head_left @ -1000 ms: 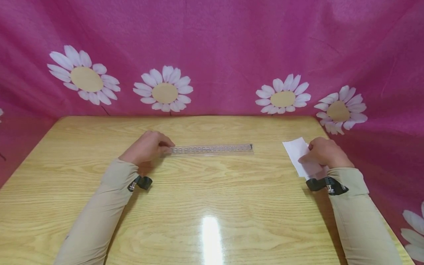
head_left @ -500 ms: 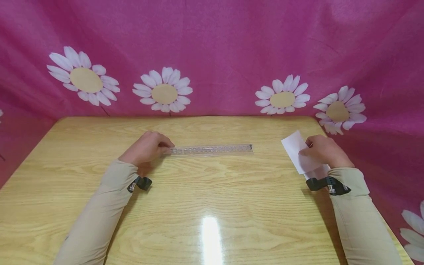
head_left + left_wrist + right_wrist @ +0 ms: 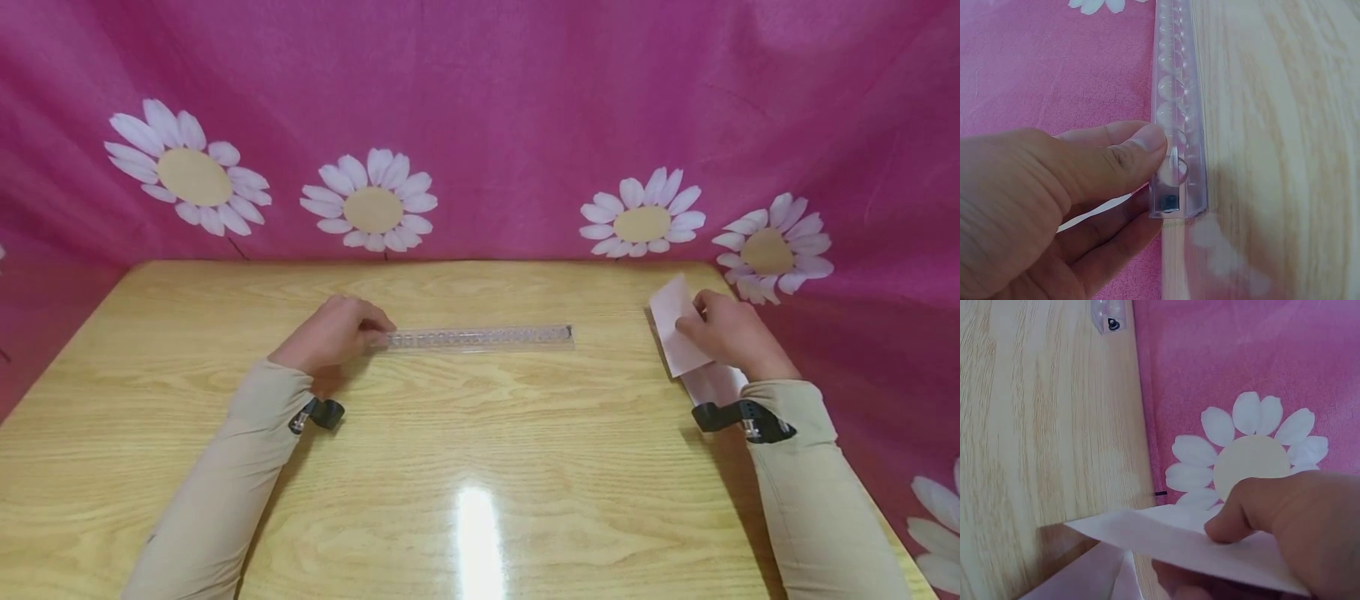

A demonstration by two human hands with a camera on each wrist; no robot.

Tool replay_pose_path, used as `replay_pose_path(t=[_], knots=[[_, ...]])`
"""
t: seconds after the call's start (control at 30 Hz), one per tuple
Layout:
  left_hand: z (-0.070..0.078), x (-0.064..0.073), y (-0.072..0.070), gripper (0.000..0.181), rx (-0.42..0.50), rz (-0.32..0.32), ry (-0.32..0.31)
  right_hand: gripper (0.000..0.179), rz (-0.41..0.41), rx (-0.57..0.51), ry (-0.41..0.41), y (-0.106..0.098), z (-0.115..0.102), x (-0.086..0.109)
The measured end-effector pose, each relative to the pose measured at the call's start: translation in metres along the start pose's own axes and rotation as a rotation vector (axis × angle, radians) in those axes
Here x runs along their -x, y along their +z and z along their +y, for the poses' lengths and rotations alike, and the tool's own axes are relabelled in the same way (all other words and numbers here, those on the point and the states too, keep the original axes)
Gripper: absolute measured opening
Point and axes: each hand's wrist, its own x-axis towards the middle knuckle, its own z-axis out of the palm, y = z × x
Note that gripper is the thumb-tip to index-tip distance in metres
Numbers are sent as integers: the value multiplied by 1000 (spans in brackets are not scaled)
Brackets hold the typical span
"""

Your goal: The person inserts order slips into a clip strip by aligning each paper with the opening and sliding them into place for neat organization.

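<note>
At the left of the head view, my left hand (image 3: 330,335) pinches the near end of a long clear plastic tube (image 3: 480,337) between thumb and fingers. The tube lies level across the table, with a row of clear round balls (image 3: 1171,87) inside and a small dark piece (image 3: 1167,201) at the pinched end. On the right, my right hand (image 3: 737,337) pinches a white sheet of paper (image 3: 677,337), thumb on top and fingers beneath. The sheet is raised and tilted. More white paper (image 3: 712,385) shows below it; whether the two are joined, I cannot tell.
The wood-grain table (image 3: 480,433) reaches back to a pink curtain (image 3: 487,125) printed with large white daisies. Each wrist wears a black strap (image 3: 322,413). A bright light reflection lies on the table's front middle.
The right hand has lifted the paper from the table and tilted it upward, uncovering more paper beneath. The left hand and the clear tube have stayed put.
</note>
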Motion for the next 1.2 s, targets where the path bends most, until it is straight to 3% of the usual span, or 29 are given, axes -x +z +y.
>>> replay_pose_path(t=[0.17, 0.37, 0.53, 0.93, 1.2], knots=[[1, 1, -1, 19, -1, -7, 3, 35, 30, -24, -28, 0, -2, 0], [1, 1, -2, 19, -4, -19, -20, 47, 13, -81, 22, 1, -5, -1], [0, 1, -2, 19, -5, -19, -10, 57, 30, -64, 48, 4, -8, -3], [1, -1, 1, 17, -20, -2, -3, 37, 164, -38, -125, 11, -9, -1], [1, -1, 1, 17, -10, -4, -9, 39, 211, -37, -131, 15, -12, -2]])
